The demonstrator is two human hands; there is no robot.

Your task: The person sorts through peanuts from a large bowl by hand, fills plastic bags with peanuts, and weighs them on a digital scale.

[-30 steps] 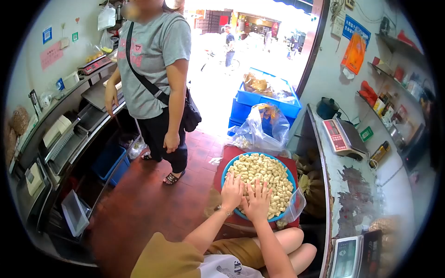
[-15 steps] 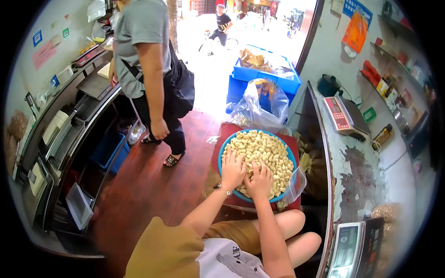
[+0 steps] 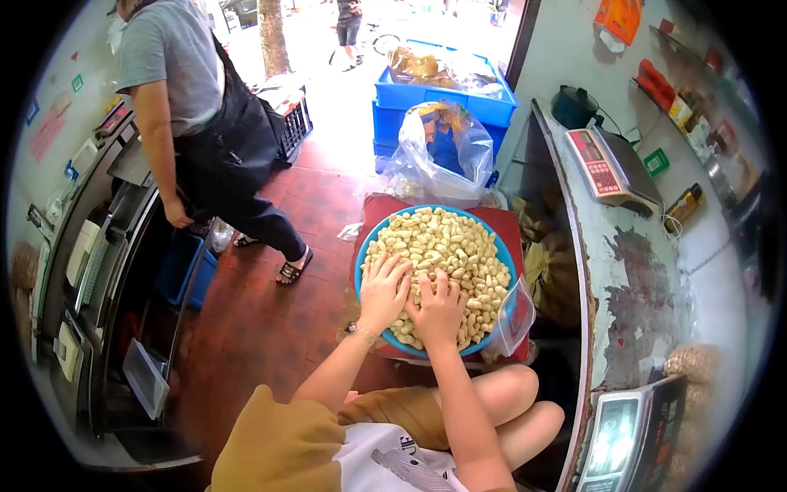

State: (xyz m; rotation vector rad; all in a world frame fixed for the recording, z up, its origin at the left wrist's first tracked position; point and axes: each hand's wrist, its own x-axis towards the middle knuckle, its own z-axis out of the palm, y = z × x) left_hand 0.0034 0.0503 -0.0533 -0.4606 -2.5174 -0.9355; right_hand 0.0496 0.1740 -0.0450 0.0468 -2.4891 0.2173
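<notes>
A round blue basin [image 3: 358, 271] is heaped with unshelled peanuts [image 3: 447, 242] and stands on a red surface [image 3: 510, 225] in front of my knees. On the near left of the heap lies my left hand [image 3: 384, 293], palm down with the fingers stretched out. My right hand [image 3: 437, 312] rests beside it on the peanuts, fingers spread and slightly bent. Neither hand visibly grips a peanut, though the undersides of both are hidden. A clear plastic bag [image 3: 514, 316] hangs at the basin's right edge.
Behind the basin are a large clear bag [image 3: 447, 156] and stacked blue crates [image 3: 443, 98]. To the right runs a worn counter [image 3: 611, 328] with scales [image 3: 602, 164]. A person in an apron [image 3: 225, 139] walks at the left, near shelving [image 3: 135, 246].
My view has shifted somewhat. Both hands stay on the peanuts, the left lying flatter. The person at the left has turned and stepped, and a dark crate now shows behind them.
</notes>
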